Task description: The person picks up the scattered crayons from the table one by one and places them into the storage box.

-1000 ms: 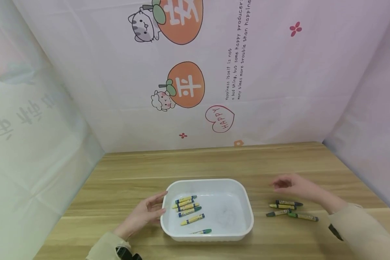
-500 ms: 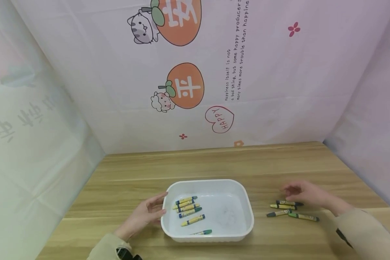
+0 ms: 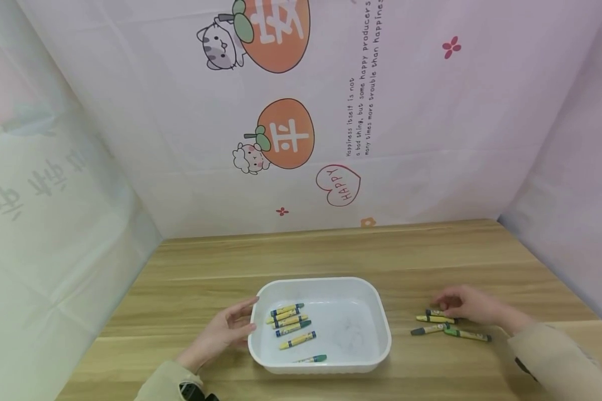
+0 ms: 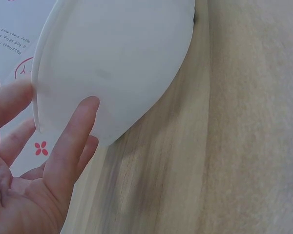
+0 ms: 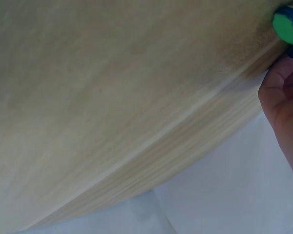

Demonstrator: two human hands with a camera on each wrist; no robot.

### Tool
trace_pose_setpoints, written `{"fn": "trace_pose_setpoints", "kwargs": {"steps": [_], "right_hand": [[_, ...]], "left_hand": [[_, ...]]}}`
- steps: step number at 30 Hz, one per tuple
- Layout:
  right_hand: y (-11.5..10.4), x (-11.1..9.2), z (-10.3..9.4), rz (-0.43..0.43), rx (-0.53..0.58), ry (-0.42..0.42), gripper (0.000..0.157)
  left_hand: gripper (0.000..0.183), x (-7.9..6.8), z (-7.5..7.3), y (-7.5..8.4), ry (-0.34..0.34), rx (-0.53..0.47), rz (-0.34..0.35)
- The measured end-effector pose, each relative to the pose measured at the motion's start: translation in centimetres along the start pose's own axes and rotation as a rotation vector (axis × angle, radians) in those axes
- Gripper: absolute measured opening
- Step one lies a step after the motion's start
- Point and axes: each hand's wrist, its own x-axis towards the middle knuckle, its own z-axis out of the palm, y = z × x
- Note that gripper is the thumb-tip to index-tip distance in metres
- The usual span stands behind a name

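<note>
A white plastic box [image 3: 338, 367] stands on the table with several yellow-wrapped crayons [image 3: 298, 340] lying inside, toward its left. My left hand [image 3: 217, 336] touches the box's left side with spread, fairly straight fingers. In the left wrist view, the fingertips [image 4: 90, 105] of that hand lie against the outer wall. On the right, my right hand [image 3: 469, 304] pinches a dark-tipped crayon [image 3: 433, 313], covering its right part. Just in front lie a yellow crayon [image 3: 435, 319], a grey-green-tipped crayon [image 3: 428, 329] and a green-tipped crayon [image 3: 469, 335]. In the right wrist view a green crayon end [image 5: 285, 28] shows above the hand.
The wooden table [image 3: 221, 259] backs onto a printed white cloth [image 3: 416, 184]. Similar cloth walls [image 3: 80, 239] bound the left and right sides. Wood surface lies between the box and the loose crayons.
My right hand has come down and forward toward the person, onto the rearmost loose crayon. My left hand stays at the box, and the crayons in it have not moved.
</note>
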Motion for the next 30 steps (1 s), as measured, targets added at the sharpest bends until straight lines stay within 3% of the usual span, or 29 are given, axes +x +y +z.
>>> {"fn": "trace_pose_setpoints", "kwargs": {"steps": [18,23,30], "right_hand": [[-0.7,0.0,-0.3,0.045,-0.100,0.074,0.029],[-1.8,0.6,-0.6,0.064,-0.158,0.099,0.026],[-4.4,2.3,-1.5,0.052,-0.141,0.083,0.025]], "left_hand": [[0.068,0.0,-0.1,-0.1,0.008,0.005,-0.001],[0.068,0.0,-0.1,0.1,0.008,0.010,-0.001],[0.068,0.0,-0.1,0.1,0.004,0.003,-0.005]]}}
